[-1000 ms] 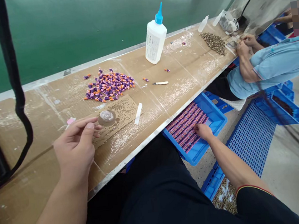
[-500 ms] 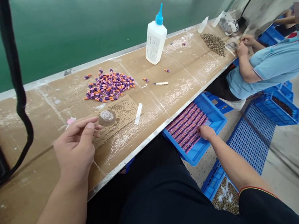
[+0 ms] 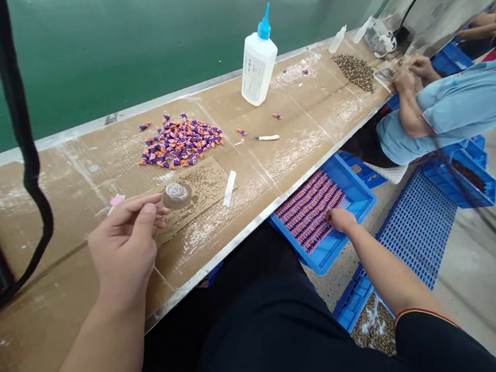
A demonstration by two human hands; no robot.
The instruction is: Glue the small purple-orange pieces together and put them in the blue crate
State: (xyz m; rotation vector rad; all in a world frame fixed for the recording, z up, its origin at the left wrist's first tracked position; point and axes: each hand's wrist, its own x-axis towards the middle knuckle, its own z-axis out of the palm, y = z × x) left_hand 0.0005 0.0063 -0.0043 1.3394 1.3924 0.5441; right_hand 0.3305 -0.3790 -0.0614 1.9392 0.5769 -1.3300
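My left hand (image 3: 124, 242) hovers over the table's near side, left of a whitish round blob of glue (image 3: 176, 192) on a piece of cardboard (image 3: 209, 181). Its thumb and fingers are drawn together in a pinch; anything between them is too small or hidden to name. Down to the right, my right hand (image 3: 342, 220) is closed at the right side of a blue tray (image 3: 359, 200), touching or just above rows of small purple and pink pieces (image 3: 307, 212). Its fingertips are hidden. A pile of small purple and orange pieces (image 3: 182, 141) lies behind the cardboard.
A white bottle with a blue nozzle (image 3: 258, 68) stands beyond a small knife (image 3: 266, 138). A white strip (image 3: 230, 188) lies by the cardboard. At left hangs a black cable (image 3: 24, 146). A co-worker in light blue (image 3: 454, 106) sits right, near a brownish pile (image 3: 354, 72).
Both my hands stay practically where they were. At the right, the co-worker's hands and arm have shifted slightly.
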